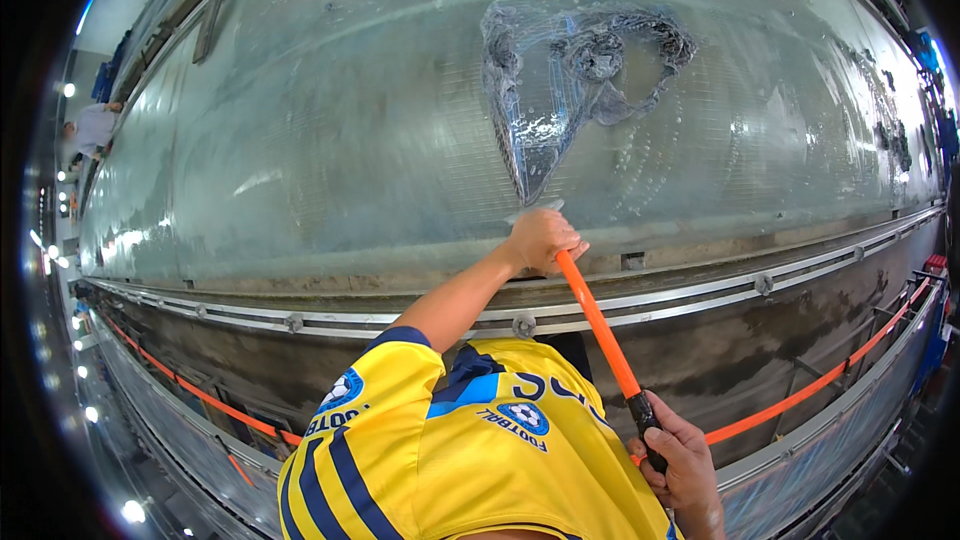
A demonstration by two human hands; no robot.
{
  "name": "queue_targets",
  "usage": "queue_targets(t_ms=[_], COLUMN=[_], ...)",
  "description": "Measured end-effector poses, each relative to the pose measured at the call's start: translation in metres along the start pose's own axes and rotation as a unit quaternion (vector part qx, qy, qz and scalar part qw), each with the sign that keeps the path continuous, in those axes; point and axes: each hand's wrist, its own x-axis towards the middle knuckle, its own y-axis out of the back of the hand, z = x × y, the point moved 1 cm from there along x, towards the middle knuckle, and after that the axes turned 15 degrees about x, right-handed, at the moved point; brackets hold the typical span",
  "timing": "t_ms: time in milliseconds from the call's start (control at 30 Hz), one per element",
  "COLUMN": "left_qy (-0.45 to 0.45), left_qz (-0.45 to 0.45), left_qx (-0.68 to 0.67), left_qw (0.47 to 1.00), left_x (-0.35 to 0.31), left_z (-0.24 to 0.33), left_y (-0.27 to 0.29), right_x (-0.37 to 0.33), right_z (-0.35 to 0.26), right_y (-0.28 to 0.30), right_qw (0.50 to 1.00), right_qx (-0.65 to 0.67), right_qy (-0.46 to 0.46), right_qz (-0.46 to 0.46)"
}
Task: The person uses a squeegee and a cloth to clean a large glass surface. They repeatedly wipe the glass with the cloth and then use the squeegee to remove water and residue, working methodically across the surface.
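So, the bit of geometry that matters here: a crumpled clear plastic film (537,110) is spread on the wet, greenish glassy tabletop (350,140), straight ahead of the hands and just past the near edge. A rough wedge shape is made by it, with the wide, bunched end on the far side and a loose loop off to the right. Its long axis is pointed more or less at the wearer, and the narrow tip ends up right by the left hand (545,238), so that's easily the nearer one.

The left hand is closed in a fist around the top end of an orange pole (598,320). Whether the film's tip is also pinched in there can't be told, since the fingers are in the way. The pole is slanted down and to the right from that fist, and its black grip (645,425) is wrapped by the right hand (680,455), low by the yellow jersey (520,440) and well apart from the film. So neither hand is free, and the pole is shared by both.

The shiny metal rail (690,310) along the table's near side is crossed by both the pole and the left forearm.
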Motion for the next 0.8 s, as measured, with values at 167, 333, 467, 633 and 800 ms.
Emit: queue_targets(t_ms=[167,333,467,633,800], left_qy=[-0.009,-0.045,-0.107,-0.076,-0.095], left_qz=[-0.012,-0.006,0.018,0.009,-0.025], left_qx=[-0.050,-0.057,-0.113,-0.042,-0.075], left_qw=[0.999,0.997,0.988,0.996,0.992], left_x=[0.035,0.096,0.182,0.235,0.175], left_z=[-0.024,-0.067,-0.142,-0.180,-0.107], left_y=[-0.012,-0.036,-0.074,-0.093,-0.082], right_x=[0.010,0.029,0.069,0.100,0.069], right_z=[-0.029,-0.081,-0.125,-0.189,-0.106], right_y=[-0.028,-0.044,-0.069,-0.061,-0.011], right_qw=[0.995,0.993,0.992,0.982,0.990], right_qx=[0.018,0.090,0.061,0.142,0.121], right_qy=[0.056,0.043,0.102,0.111,0.068], right_qz=[0.085,0.069,0.044,-0.062,-0.030])
